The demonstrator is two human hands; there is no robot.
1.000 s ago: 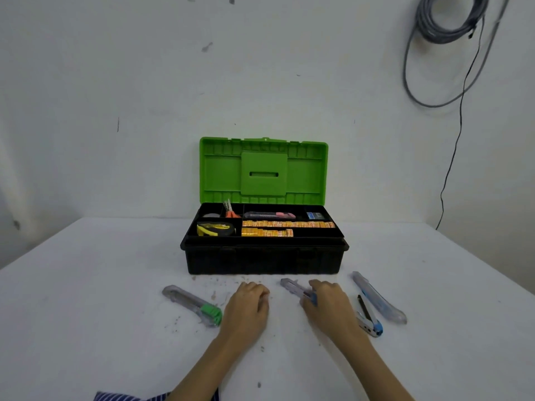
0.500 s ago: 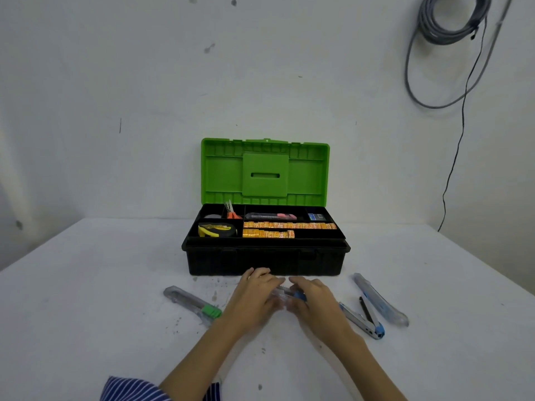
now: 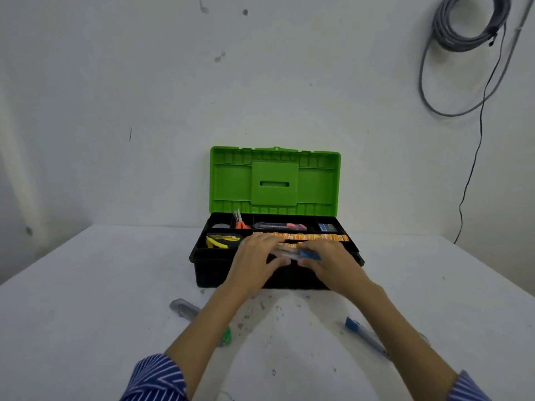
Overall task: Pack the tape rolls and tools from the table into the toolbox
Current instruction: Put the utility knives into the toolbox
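Note:
The black toolbox point(image 3: 208, 273) stands open at the middle of the white table, its green lid point(image 3: 275, 180) upright. Both hands hold a clear utility knife with a blue end point(image 3: 295, 253) level over the box's front tray. My left hand point(image 3: 254, 256) grips its clear end and my right hand point(image 3: 330, 261) grips the blue end. Inside the tray lie a yellow tape measure point(image 3: 221, 240), orange scissors point(image 3: 240, 222), a pink-ended knife point(image 3: 280, 226) and orange strips point(image 3: 307, 236). On the table, a green-ended knife point(image 3: 185, 309) lies partly under my left forearm, and a blue-ended knife point(image 3: 364, 337) lies beside my right forearm.
A coil of grey cable point(image 3: 469, 24) hangs on the wall at upper right, with a thin black wire point(image 3: 474, 163) running down. Small dark specks point(image 3: 260, 308) dot the table in front of the box. The table point(image 3: 86, 299) meets the wall right behind the toolbox.
Both hands lifted the blue-ended clear knife off the table and carried it forward and up to the toolbox's front tray. The camera tilted slightly.

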